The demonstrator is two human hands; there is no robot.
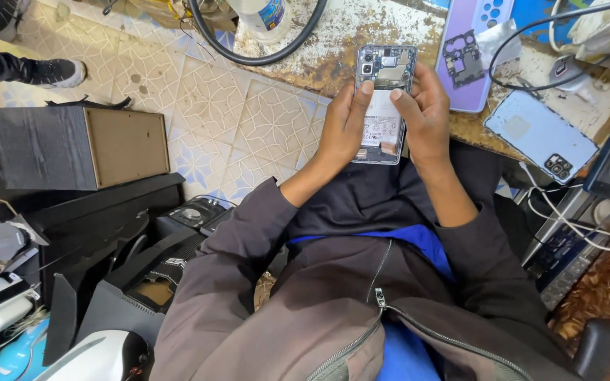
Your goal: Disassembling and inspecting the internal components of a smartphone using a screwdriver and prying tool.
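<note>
Phone (383, 106) opened, innards bare, between left hand (344, 127) and right hand (425, 120)

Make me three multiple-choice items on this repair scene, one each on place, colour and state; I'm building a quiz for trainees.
1. Where does the light blue back cover lie?
A. on the worn bench
B. on the floor tiles
C. in the lap

2. What colour is the shirt under the jacket?
A. red
B. blue
C. white

3. In what state is the phone that the left hand and right hand hold?
A. sealed
B. boxed
C. opened, with its insides bare

Answers: 1 A, it rests on the bench by the cables; 2 B, blue shows at the open zip; 3 C, battery and board show.
</note>
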